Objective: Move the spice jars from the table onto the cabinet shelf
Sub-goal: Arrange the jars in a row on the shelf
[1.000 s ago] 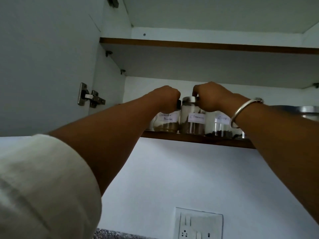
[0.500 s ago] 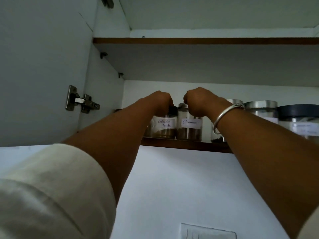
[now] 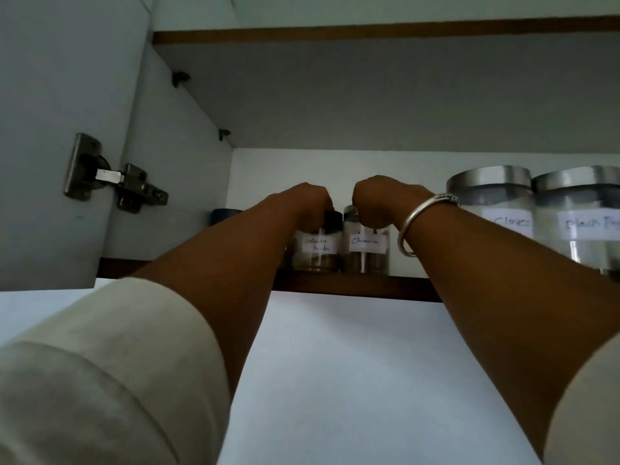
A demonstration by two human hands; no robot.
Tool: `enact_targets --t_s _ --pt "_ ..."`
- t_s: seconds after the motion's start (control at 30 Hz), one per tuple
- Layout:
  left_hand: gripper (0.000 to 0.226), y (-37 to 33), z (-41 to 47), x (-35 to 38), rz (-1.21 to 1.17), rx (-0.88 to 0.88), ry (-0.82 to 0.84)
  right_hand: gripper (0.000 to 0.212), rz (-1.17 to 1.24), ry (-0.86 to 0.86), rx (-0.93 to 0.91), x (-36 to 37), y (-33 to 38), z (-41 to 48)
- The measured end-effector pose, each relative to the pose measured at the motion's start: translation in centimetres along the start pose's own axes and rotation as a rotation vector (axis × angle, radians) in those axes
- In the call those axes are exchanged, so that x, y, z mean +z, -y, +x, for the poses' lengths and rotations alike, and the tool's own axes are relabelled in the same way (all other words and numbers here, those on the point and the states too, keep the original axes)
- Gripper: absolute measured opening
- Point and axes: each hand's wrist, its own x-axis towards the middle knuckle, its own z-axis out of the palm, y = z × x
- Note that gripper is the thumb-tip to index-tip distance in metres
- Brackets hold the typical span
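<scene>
Looking up into an open cabinet. Left hand [image 3: 303, 206] closed over the top of the coriander jar [image 3: 315, 250], fingers curled round its black lid; knuckles face the camera, fingertips hidden. Right hand [image 3: 379, 199] likewise curled over the top of the cinnamon jar [image 3: 365, 253], only the left edge of its steel lid showing past the fist. Both jars upright on the shelf [image 3: 352, 286], near its front edge, side by side and touching or nearly so; cannot tell which. Each carries a white handwritten label, brown contents low in the glass. Hands close together, not touching. Silver bangle [image 3: 419, 226] on the right wrist. To the right on the same shelf, apart from the cinnamon jar: a larger cloves jar [image 3: 496, 209] with a steel lid, and just beside it a pepper jar [image 3: 580, 213] of the same kind, its label cut off by the frame edge. A dark lid [image 3: 224, 214] shows behind the left forearm, at the shelf's left end; the jar under it is hidden. Upper shelf [image 3: 369, 35] overhead. Door [image 3: 60, 95] swung open at left, steel hinge [image 3: 110, 176] on it. Cream sleeve [image 3: 100, 364] rolled up on the left arm. White wall [image 3: 352, 380] below the shelf.
</scene>
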Motion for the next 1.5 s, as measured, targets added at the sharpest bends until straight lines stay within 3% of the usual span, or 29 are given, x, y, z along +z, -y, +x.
enact_targets --t_s 0.4,0.67,0.9,1.1,1.5 --pt "0.034 0.2 1.9 1.9 -0.026 0.008 0.058 0.029 -0.157 0.197 -0.039 1.8 0.1 3.2" --pt "0.041 -0.7 0.9 2.1 0.054 0.018 0.044 0.039 -0.151 0.212 -0.027 2.4 0.0 2.7" --pt "0.049 -0.5 0.9 2.5 0.036 0.024 0.061 0.037 -0.102 0.187 0.025 3.0 0.0 3.0" --pt "0.067 -1.4 -0.9 2.0 -0.075 0.047 -0.079 0.074 0.081 0.028 0.068 3.8 0.9 1.2" --pt "0.077 -6.3 -6.2 -4.4 -0.138 0.060 -0.073 0.066 -0.021 -0.127 -0.045 -2.2 -1.5 -6.7"
